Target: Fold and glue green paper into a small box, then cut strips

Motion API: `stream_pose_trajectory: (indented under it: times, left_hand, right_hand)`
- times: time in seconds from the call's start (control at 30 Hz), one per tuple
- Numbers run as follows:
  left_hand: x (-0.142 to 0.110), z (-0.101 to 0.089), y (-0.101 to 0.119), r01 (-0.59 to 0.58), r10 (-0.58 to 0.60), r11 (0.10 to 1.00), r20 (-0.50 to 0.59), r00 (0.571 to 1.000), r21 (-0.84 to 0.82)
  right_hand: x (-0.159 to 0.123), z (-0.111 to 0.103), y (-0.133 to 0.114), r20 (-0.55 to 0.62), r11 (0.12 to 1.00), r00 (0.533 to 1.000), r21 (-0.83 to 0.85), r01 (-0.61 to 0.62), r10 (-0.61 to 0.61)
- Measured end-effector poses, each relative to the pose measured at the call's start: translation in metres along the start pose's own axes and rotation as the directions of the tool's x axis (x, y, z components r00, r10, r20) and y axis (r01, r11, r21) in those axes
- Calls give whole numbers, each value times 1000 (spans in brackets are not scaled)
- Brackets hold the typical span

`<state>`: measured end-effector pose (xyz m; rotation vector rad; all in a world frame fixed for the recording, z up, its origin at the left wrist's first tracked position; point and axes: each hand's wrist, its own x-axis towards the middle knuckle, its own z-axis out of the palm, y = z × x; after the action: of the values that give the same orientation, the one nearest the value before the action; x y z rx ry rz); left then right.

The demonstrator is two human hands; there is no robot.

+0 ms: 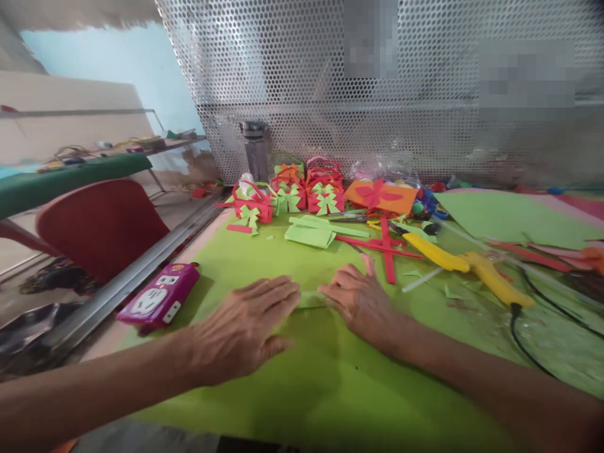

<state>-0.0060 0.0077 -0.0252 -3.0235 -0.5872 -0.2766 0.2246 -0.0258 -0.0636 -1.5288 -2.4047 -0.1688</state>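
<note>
A light green strip (311, 300), which looks like paper or foam sheet, lies flat on the green sheet (302, 390) covering the table. My left hand (250, 327) rests palm down over the strip's left end, fingers stretched out together and thumb apart. At the right end, my right hand (361, 305) has its fingers curled and pressed together on the strip. A thin dark point shows just behind that hand; its kind is unclear. Beyond my hands lie a folded light green piece (310, 235) and crossed red strips (387, 251).
Several small red bags with green bows (326, 196) stand at the back beside a dark bottle (255, 151). A purple power strip (160, 296) lies left. To the right, a yellow glue gun (495, 277) trails a black cord. A red chair (99, 223) stands beyond the table edge.
</note>
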Motion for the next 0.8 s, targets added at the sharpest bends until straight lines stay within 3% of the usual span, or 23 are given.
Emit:
stream_pose_trajectory:
  times: [0.07, 0.17, 0.33, 0.43, 0.57, 0.67, 0.8]
  left_hand:
    - [2, 14, 2, -72, 71, 997, 32, 997, 27]
    - [1, 30, 2, -85, 84, 996, 97, 992, 6]
    - [-4, 44, 6, -66, 66, 998, 23, 998, -22]
    - [-5, 48, 8, -74, 73, 997, -42, 996, -13]
    - [-5, 50, 8, -115, 118, 993, -113, 987, 29]
    - [-5, 50, 8, -135, 146, 987, -156, 977, 82]
    - [-8, 47, 10, -100, 120, 987, -175, 977, 123]
  right_hand:
    - [1, -2, 3, 9, 1000, 1000, -1, -20, 20]
    - [3, -6, 10, -25, 993, 998, 105, -62, 65]
    - [9, -28, 20, -70, 914, 965, 344, -215, 254]
    - [16, -41, 19, 45, 846, 944, 431, -314, 328]
    - [28, -42, 16, 275, 772, 910, 485, -410, 310]
    - [35, -36, 15, 426, 760, 857, 441, -477, 291]
    - [39, -32, 13, 513, 780, 798, 339, -527, 316]
